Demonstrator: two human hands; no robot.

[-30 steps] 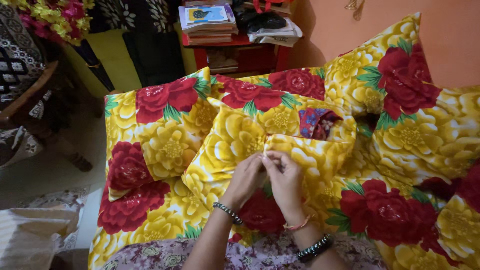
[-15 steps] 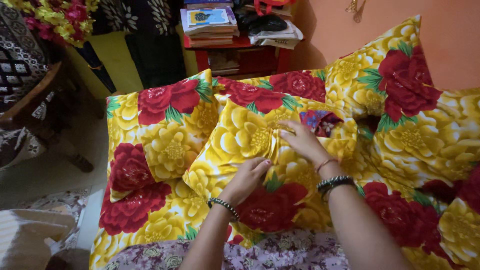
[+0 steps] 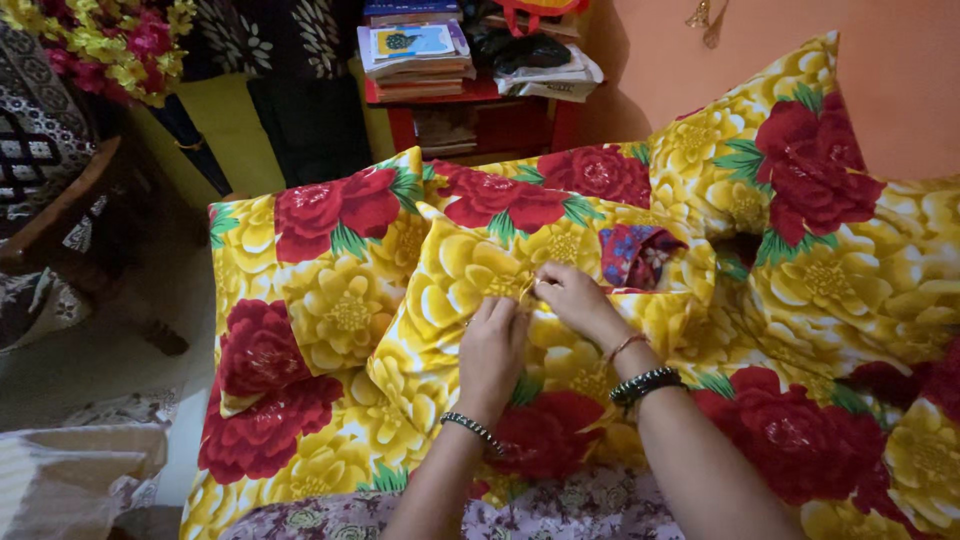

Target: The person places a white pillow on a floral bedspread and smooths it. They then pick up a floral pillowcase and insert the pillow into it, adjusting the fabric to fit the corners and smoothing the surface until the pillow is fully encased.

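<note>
A pillow in a yellow cover with red flowers [image 3: 470,270] lies in front of me on a bed with the same print. My left hand [image 3: 492,350] and my right hand [image 3: 572,298] meet at the middle of the cover, both pinching its fabric at a small gathered spot. A patch of blue and red inner cloth [image 3: 636,255] shows through the cover's opening just right of my hands. Both wrists wear bead bracelets.
A second matching pillow [image 3: 790,150] leans against the orange wall at the right. The flowered bedsheet [image 3: 300,300] spreads to the left edge of the bed. A red shelf with stacked books [image 3: 420,55] stands behind. A wooden chair [image 3: 50,190] is at the left.
My right hand drew back from the cover's opening to the middle. My left hand moved up to meet it, and both pinch the fabric again.
</note>
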